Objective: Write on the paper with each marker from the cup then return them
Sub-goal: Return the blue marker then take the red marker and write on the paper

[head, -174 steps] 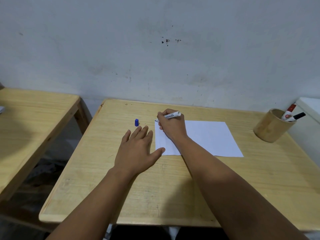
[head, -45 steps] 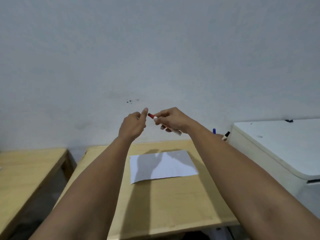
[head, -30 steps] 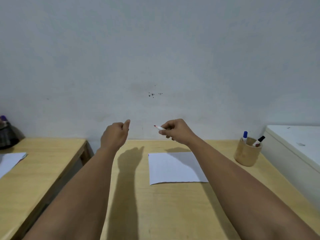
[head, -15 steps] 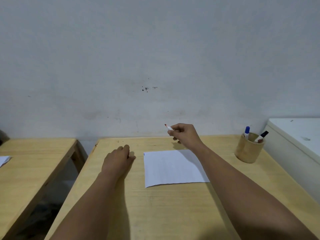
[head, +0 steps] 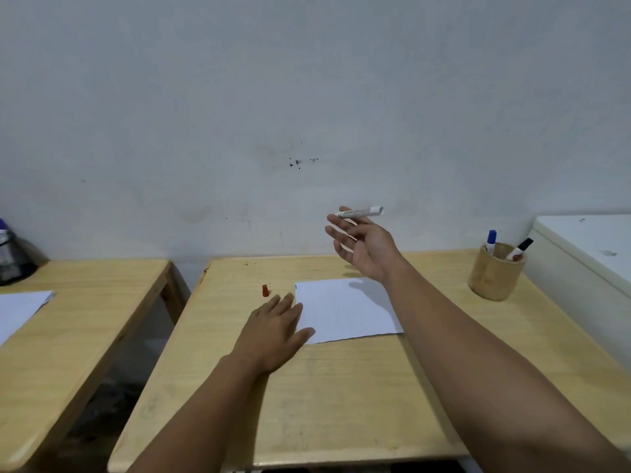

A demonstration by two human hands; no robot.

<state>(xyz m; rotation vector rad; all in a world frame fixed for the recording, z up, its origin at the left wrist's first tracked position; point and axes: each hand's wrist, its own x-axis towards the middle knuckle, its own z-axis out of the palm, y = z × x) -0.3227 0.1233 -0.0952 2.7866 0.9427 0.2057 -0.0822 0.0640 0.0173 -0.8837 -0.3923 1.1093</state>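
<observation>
red cap (head: 265, 290) now on desk | marker (head: 361, 212) level, butt right, loose at spread right hand (head: 363, 247) | left hand (head: 273, 327) flat, empty

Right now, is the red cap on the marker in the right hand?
No, the red cap stands on the table beyond the left hand, apart from the marker.

We see a pale wooden table (head: 341, 404) with visible grain and a smooth, matt top, a matt white sheet of paper (head: 345, 312) at centre, a turned wooden cup (head: 495, 278) at right, and a smooth red plastic cap (head: 265, 290).
</observation>
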